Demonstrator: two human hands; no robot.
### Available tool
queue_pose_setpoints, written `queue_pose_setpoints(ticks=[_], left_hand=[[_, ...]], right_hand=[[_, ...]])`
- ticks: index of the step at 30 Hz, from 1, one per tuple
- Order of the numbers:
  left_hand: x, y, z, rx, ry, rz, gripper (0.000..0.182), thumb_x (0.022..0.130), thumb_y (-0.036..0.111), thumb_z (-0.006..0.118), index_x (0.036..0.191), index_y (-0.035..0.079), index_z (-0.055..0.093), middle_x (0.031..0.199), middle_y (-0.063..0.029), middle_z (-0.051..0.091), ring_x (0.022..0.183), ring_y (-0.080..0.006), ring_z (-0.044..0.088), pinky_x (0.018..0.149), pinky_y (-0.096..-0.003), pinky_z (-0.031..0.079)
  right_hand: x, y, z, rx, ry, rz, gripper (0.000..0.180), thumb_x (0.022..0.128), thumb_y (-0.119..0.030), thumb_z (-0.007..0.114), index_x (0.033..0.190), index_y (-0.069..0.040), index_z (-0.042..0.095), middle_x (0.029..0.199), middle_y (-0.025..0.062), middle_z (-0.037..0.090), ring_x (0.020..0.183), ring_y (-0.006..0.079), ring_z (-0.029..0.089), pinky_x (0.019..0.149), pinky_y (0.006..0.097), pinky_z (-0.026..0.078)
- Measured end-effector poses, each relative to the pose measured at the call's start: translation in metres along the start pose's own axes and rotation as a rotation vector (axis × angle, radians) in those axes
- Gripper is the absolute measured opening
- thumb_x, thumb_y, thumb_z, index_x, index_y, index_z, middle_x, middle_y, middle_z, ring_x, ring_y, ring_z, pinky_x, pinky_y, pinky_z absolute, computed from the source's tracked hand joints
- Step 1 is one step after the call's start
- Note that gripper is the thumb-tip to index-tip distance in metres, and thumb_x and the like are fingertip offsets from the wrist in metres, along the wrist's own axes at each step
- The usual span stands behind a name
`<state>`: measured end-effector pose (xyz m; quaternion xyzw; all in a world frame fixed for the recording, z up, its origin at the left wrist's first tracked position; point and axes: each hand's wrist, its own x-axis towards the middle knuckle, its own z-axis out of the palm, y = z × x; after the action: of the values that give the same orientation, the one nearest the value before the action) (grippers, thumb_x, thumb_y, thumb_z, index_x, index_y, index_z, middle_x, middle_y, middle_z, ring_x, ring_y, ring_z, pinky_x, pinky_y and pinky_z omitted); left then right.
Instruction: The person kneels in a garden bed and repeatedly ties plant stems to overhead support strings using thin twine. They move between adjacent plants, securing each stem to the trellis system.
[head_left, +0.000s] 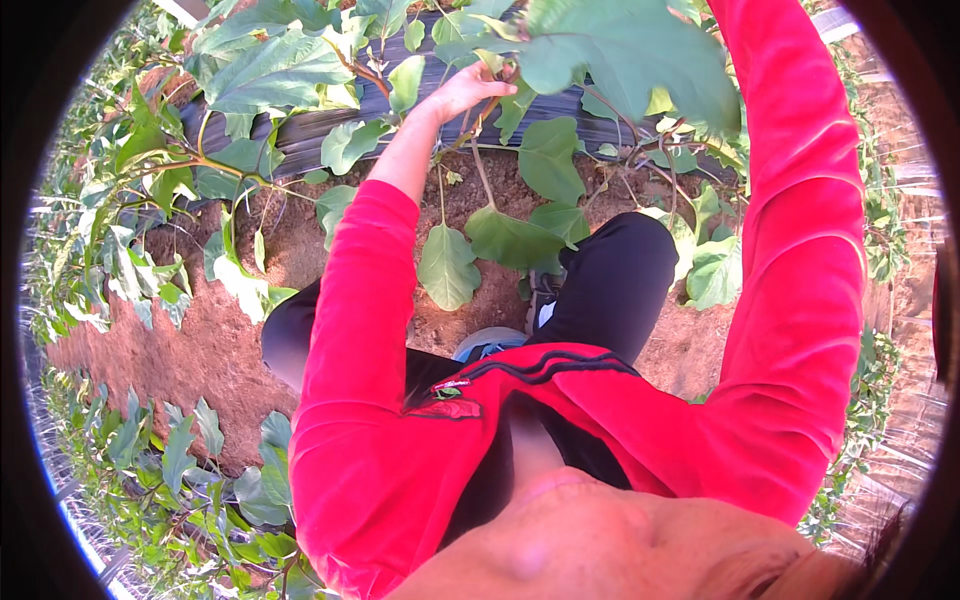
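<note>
My left hand (471, 91) reaches forward into a row of leafy plants that look like eggplants. Its thumb and fingers close around a brownish stem (487, 112), partly hidden by the hand and foliage. A large, slightly blurred leaf (630, 52) hangs just right of the hand, close to the camera. Below the hand, broad green leaves (514, 236) droop over bare soil. My right arm (799, 225), in a red sleeve, stretches up past the top edge of the view. The right hand itself is out of view.
Dark plastic mulch film (315, 139) covers the bed under the stems. My bent knee (630, 255) and a blue-tipped shoe (487, 341) are close to the leaves. Reddish soil (187, 360) runs along the left, with another plant row (187, 480) behind me.
</note>
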<state>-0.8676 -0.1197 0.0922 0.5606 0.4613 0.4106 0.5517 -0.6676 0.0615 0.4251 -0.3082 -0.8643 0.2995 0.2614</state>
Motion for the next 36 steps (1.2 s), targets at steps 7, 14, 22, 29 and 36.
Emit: queue_pose_setpoints(ticks=[7, 14, 22, 29, 36], left_hand=[[-0.022, 0.016, -0.053, -0.091, -0.241, 0.001, 0.056, 0.085, 0.031, 0.080, 0.131, 0.003, 0.062, 0.115, -0.0081, 0.070, 0.106, -0.0168, 0.064, 0.094, -0.0356, 0.050], [-0.046, 0.029, -0.080, -0.077, -0.264, -0.002, 0.048, 0.088, 0.029, 0.074, 0.128, 0.002, 0.064, 0.115, -0.0075, 0.071, 0.106, -0.0168, 0.065, 0.094, -0.0353, 0.051], [-0.043, 0.064, -0.075, 0.410, -0.449, -0.085, 0.040, 0.092, 0.026, 0.068, 0.124, 0.001, 0.066, 0.115, -0.0068, 0.072, 0.106, -0.0167, 0.065, 0.095, -0.0349, 0.051], [-0.092, 0.063, -0.067, -0.281, -0.260, 0.060, 0.034, 0.093, 0.020, 0.066, 0.120, -0.001, 0.068, 0.118, -0.0084, 0.071, 0.108, -0.0160, 0.065, 0.097, -0.0340, 0.051], [-0.025, 0.015, -0.121, -0.271, -0.097, 0.177, 0.057, 0.096, 0.015, 0.069, 0.148, 0.005, 0.047, 0.120, -0.0078, 0.066, 0.115, -0.0201, 0.063, 0.106, -0.0340, 0.047]], right_hand=[[-0.011, 0.091, 0.039, 0.060, -0.088, -0.039, 0.035, 0.105, -0.028, 0.046, 0.107, -0.004, 0.072, 0.087, 0.0043, 0.072, 0.075, 0.0139, 0.065, 0.068, 0.0296, 0.053], [-0.064, 0.125, 0.074, 0.176, -0.031, 0.367, 0.053, 0.107, -0.049, 0.039, 0.124, -0.005, 0.062, 0.094, 0.0085, 0.069, 0.073, 0.0180, 0.066, 0.060, 0.0297, 0.055], [-0.053, 0.090, 0.107, 0.053, -0.287, 0.075, 0.045, 0.106, -0.037, 0.040, 0.124, -0.003, 0.062, 0.094, 0.0125, 0.069, 0.078, 0.0209, 0.067, 0.063, 0.0358, 0.057], [-0.006, 0.202, 0.118, -0.158, -0.430, -0.285, 0.037, 0.103, -0.024, 0.044, 0.122, -0.002, 0.067, 0.105, 0.0121, 0.072, 0.098, 0.0245, 0.067, 0.091, 0.0368, 0.052], [-0.106, 0.111, 0.090, 0.584, -0.575, 0.307, 0.044, 0.106, -0.034, 0.050, 0.135, -0.003, 0.061, 0.131, 0.0121, 0.066, 0.104, 0.0236, 0.069, 0.089, 0.0333, 0.053]])
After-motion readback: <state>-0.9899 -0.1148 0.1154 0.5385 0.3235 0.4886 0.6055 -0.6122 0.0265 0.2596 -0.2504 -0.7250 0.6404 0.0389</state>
